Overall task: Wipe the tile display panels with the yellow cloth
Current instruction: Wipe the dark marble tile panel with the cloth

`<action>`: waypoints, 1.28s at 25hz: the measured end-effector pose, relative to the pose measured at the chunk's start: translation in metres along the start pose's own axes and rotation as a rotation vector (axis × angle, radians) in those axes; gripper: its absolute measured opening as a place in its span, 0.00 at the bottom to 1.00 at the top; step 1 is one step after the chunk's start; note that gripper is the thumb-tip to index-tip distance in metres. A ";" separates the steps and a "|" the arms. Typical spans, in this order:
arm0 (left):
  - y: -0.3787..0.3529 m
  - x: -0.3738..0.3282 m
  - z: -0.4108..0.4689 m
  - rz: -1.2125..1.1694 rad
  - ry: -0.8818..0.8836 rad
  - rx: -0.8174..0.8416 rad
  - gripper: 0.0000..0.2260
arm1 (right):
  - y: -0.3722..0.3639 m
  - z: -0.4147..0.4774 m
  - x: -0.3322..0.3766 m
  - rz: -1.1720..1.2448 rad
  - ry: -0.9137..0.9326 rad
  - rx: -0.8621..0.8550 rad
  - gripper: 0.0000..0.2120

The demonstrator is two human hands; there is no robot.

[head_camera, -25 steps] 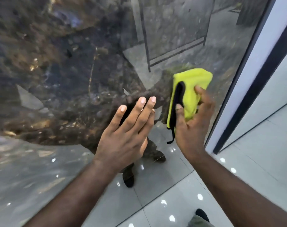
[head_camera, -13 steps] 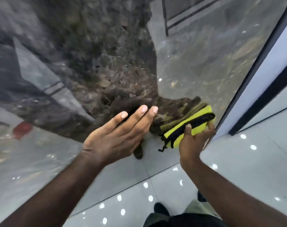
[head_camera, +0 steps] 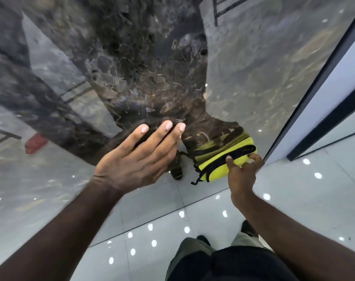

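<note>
A glossy dark marbled tile panel fills the upper view and mirrors the room. My left hand lies flat against its lower part with the fingers straight. To the right, my right hand grips the folded yellow cloth with black edging and holds it against the panel's bottom right corner, close to the floor. The cloth's reflection shows just above it.
A black and white frame strip borders the panel on the right. Shiny white floor tiles lie below and to the right. My legs and shoes stand at the bottom centre.
My right hand has slid the cloth down the panel from mid height to the bottom right corner. The left hand stayed flat on the panel as my view tilted downward.
</note>
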State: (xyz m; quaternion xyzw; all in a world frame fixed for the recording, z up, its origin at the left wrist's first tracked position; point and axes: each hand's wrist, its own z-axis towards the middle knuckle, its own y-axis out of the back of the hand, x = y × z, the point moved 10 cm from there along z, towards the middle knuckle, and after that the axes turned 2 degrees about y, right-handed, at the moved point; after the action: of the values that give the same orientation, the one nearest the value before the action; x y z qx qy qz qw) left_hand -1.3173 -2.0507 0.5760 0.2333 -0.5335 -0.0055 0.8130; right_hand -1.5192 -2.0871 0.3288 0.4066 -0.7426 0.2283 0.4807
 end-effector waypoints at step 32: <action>0.004 0.013 0.080 -0.277 0.172 0.042 0.31 | 0.057 -0.005 0.203 0.086 0.472 -0.230 0.26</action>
State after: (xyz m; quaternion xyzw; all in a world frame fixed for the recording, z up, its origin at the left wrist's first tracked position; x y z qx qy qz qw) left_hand -1.3824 -2.0803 0.6148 0.3213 -0.4248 -0.0864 0.8419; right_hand -1.6057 -2.1295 0.5162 0.2529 -0.6476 0.2511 0.6735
